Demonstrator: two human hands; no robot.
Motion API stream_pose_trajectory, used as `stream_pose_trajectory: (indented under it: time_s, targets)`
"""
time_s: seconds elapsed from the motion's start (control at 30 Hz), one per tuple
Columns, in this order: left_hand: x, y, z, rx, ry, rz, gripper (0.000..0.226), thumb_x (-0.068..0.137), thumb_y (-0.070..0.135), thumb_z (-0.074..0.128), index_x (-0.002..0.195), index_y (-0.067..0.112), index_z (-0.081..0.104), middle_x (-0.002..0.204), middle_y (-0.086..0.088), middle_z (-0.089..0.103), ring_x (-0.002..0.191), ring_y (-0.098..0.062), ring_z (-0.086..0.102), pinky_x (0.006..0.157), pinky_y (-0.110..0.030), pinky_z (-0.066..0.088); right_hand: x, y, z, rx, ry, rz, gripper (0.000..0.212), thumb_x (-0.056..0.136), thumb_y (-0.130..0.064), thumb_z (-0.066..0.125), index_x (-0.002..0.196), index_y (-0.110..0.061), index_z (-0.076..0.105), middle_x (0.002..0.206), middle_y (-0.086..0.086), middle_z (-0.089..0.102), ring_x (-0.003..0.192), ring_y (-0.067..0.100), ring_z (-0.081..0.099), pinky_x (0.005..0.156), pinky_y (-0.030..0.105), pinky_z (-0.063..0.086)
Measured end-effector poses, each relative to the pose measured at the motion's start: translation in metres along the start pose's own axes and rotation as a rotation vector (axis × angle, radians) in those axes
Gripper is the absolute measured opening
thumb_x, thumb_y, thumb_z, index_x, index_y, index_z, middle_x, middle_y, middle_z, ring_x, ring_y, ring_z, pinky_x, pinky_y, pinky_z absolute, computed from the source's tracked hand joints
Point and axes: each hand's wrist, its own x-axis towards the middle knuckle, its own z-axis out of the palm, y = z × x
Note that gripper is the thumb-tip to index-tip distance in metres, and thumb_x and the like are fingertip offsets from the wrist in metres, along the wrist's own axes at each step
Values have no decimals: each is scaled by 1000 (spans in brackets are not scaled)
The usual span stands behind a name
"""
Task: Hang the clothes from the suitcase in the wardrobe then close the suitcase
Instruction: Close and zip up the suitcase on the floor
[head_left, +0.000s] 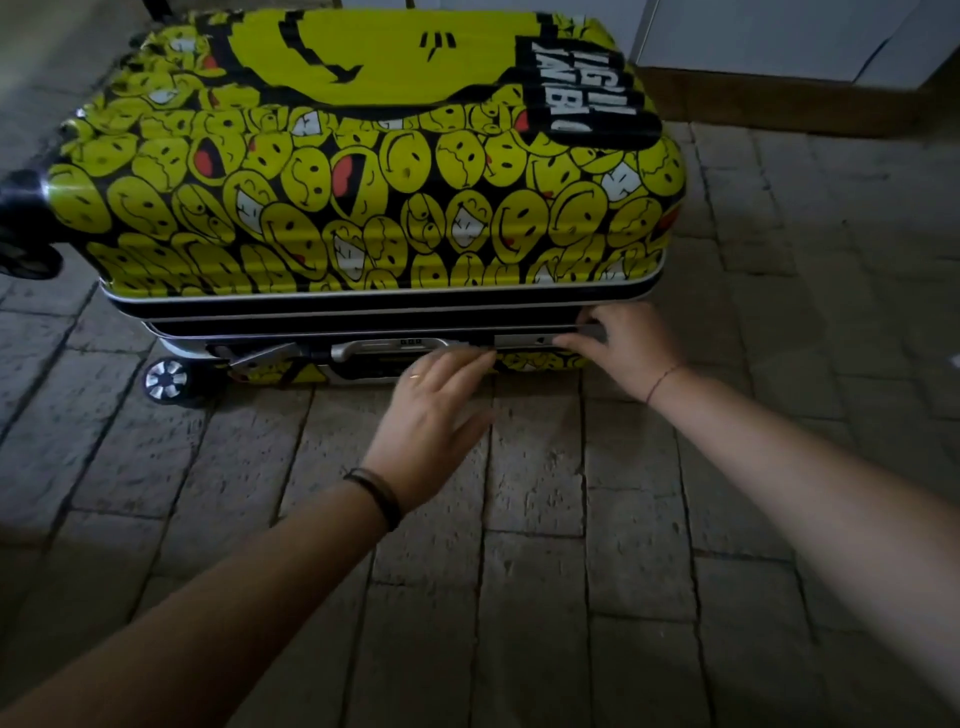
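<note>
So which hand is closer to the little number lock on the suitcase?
Left. The left hand reaches just right of the number lock; the right hand rests farther right, on the latch.

Grey stone-brick floor (519, 571) (rough, dim), wooden skirting (779, 104) at far right.

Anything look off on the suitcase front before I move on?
Yes: the clasp beside the wheel juts out at an angle from the suitcase frame, so it looks unlatched. The right hand is on the other clasp. No fabric shows at the seam.
</note>
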Motion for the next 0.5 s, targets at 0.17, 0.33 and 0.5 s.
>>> stream_pose_trajectory:
  time_s: [0.17, 0.33, 0.5]
  targets:
    - [53, 15, 37, 248, -59, 74, 59, 87, 41, 54, 135, 8, 49, 130, -12, 57, 121, -32, 52, 105, -45, 35, 2, 5, -10, -23, -145, 25, 31, 88, -20, 63, 116, -7, 65, 122, 12, 63, 116, 28, 55, 93, 30, 42]
    - [88, 22, 43, 171, -20, -116, 41, 90, 40, 59, 125, 19, 60, 107, -7, 71, 99, -27, 65, 83, -36, 46, 1, 8, -12, -3, -167, 22, 31, 92, -8, 53, 122, -8, 62, 128, 14, 60, 122, 30, 51, 99, 30, 39]
    - [92, 24, 49, 195, 17, -174, 40, 90, 47, 55, 124, 26, 61, 102, -3, 72, 98, -25, 63, 78, -32, 40, 1, 6, -13, -3, -159, 30, 32, 93, -7, 48, 122, -8, 62, 125, 13, 62, 118, 30, 53, 93, 27, 40]
